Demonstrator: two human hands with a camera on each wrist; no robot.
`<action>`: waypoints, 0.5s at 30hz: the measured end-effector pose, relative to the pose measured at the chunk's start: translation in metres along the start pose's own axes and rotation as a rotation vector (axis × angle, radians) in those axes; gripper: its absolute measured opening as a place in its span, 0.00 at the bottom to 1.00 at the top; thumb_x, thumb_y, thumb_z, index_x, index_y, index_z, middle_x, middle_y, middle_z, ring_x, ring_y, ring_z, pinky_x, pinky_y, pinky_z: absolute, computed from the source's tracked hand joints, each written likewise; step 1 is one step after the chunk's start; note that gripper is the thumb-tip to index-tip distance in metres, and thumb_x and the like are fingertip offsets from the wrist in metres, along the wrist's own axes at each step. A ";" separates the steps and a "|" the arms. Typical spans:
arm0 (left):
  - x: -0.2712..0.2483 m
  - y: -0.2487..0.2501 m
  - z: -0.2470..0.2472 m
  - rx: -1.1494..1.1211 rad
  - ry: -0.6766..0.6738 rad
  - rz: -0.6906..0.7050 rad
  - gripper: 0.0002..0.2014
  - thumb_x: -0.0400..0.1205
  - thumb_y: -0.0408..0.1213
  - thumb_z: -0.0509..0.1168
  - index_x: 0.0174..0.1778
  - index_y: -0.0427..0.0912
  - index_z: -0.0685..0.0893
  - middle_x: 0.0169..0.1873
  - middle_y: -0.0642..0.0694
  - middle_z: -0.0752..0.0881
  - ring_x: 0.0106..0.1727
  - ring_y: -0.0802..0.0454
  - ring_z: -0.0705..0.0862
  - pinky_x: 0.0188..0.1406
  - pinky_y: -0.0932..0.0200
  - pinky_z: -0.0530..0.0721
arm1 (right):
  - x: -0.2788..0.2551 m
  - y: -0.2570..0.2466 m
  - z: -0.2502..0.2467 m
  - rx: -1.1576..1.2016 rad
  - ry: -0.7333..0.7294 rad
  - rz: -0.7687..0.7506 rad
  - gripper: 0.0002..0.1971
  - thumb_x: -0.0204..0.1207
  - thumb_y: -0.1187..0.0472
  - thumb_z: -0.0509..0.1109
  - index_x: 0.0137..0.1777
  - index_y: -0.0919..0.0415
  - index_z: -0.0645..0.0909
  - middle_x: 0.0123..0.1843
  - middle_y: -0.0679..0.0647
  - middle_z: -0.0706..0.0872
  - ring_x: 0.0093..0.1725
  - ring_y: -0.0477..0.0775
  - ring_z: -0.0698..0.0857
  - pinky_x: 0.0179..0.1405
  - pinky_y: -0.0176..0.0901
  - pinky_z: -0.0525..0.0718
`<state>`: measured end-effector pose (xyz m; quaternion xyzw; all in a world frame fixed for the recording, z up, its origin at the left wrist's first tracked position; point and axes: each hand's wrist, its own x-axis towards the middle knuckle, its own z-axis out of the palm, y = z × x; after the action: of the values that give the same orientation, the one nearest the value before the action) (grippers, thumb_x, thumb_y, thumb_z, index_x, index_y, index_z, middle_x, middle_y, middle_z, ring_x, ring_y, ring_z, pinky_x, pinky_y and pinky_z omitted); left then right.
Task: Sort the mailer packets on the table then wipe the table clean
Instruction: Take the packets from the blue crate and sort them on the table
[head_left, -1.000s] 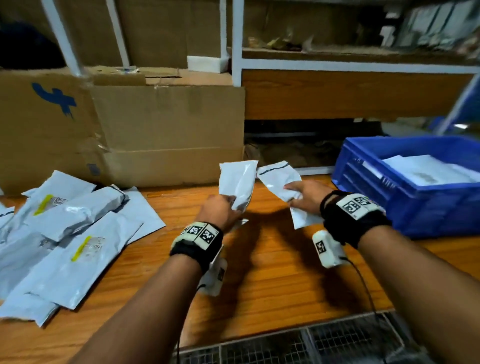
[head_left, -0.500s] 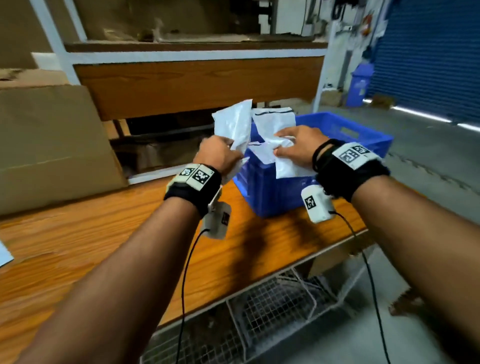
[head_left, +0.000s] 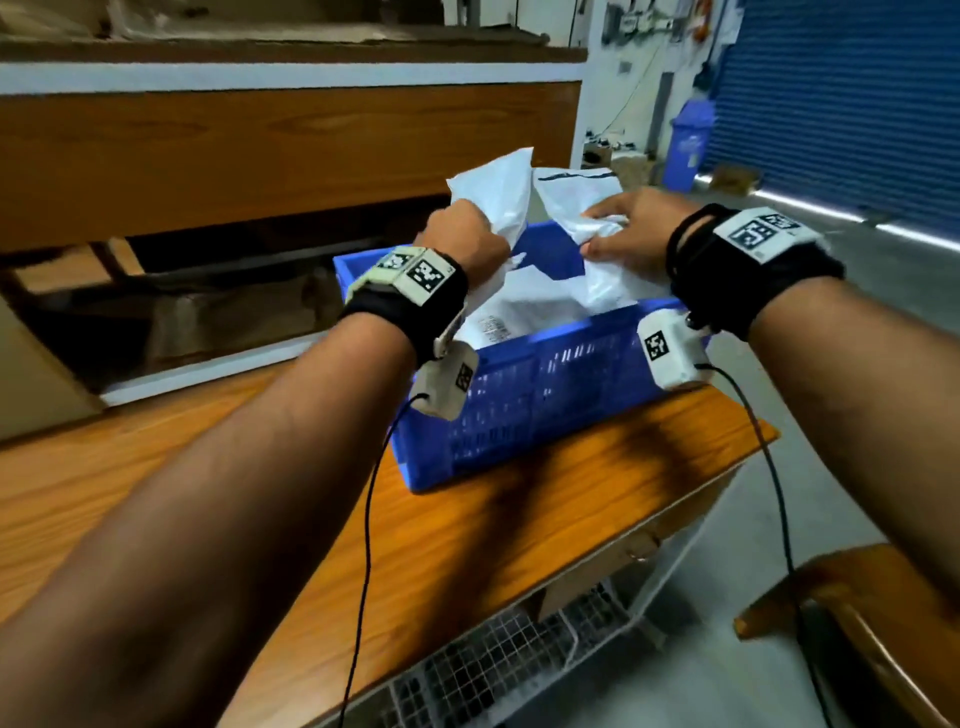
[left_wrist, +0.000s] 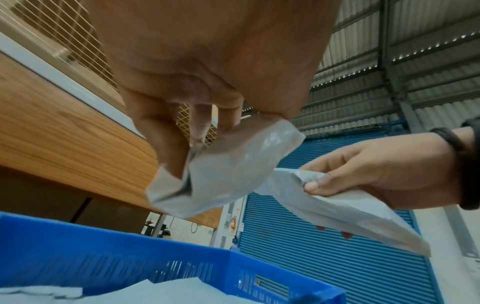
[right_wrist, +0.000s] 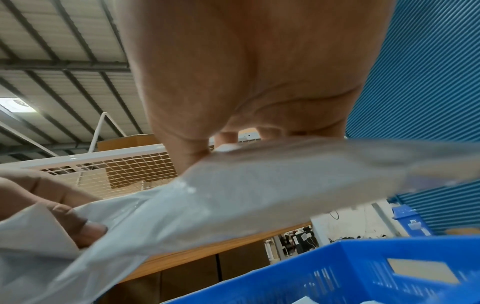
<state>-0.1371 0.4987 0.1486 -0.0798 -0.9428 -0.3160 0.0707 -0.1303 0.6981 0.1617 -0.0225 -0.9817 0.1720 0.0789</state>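
White plastic mailer packet (head_left: 496, 192), crumpled at its lower end, is gripped in my left hand (head_left: 460, 241) above the blue perforated plastic crate (head_left: 524, 410). In the left wrist view my left fingers (left_wrist: 166, 144) curl round the packet's folded corner, the thumb side pressing the film against them, so this hand is closed on it. The packet stands roughly upright, its top edge rising above my knuckles in the head view.

My right hand (head_left: 631, 228) holds a second white plastic mailer packet (head_left: 608, 280), which bears a dark line near its top edge. The left wrist view shows my right thumb (left_wrist: 315, 186) on top of the film and my fingertips under it, a pinch across the packet's creased middle. This packet slopes down from my hand over the crate's interior. The two packets lie close together at their upper parts; whether they touch cannot be told.

More white mailer packets (head_left: 511, 317) lie flat inside the crate, one showing a printed label. The crate rests on the orange-brown wooden table (head_left: 467, 530), near its right end. Both wrists wear black bands with white marker-printed blocks (head_left: 415, 273), each trailing a thin black cable (head_left: 366, 519).

Behind the table stands a wooden shelf unit with a white frame (head_left: 280, 78). A blue ribbed roller shutter (head_left: 852, 104) fills the far right, with a blue bin (head_left: 688, 145) beside it.
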 end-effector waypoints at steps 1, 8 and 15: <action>0.014 0.005 0.004 0.025 -0.024 0.003 0.17 0.79 0.38 0.65 0.59 0.31 0.83 0.59 0.31 0.84 0.58 0.32 0.83 0.51 0.49 0.82 | 0.013 0.008 -0.002 -0.031 -0.002 0.002 0.25 0.73 0.50 0.76 0.70 0.50 0.79 0.68 0.56 0.82 0.65 0.58 0.81 0.59 0.40 0.75; 0.085 0.041 0.034 0.273 -0.201 0.166 0.15 0.85 0.33 0.58 0.32 0.49 0.66 0.63 0.31 0.80 0.62 0.35 0.79 0.46 0.54 0.71 | 0.101 0.036 -0.014 -0.311 -0.154 0.011 0.28 0.77 0.46 0.71 0.76 0.50 0.73 0.74 0.57 0.77 0.71 0.60 0.76 0.63 0.42 0.72; 0.126 0.040 0.086 0.327 -0.298 0.050 0.18 0.84 0.35 0.62 0.29 0.41 0.65 0.38 0.37 0.79 0.57 0.34 0.81 0.48 0.52 0.74 | 0.163 0.064 0.028 -0.479 -0.393 -0.046 0.29 0.76 0.45 0.71 0.76 0.50 0.74 0.74 0.56 0.78 0.71 0.59 0.77 0.67 0.44 0.71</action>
<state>-0.2596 0.5961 0.1274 -0.1363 -0.9792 -0.1416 -0.0498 -0.2946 0.7602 0.1382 0.0156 -0.9910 -0.0651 -0.1162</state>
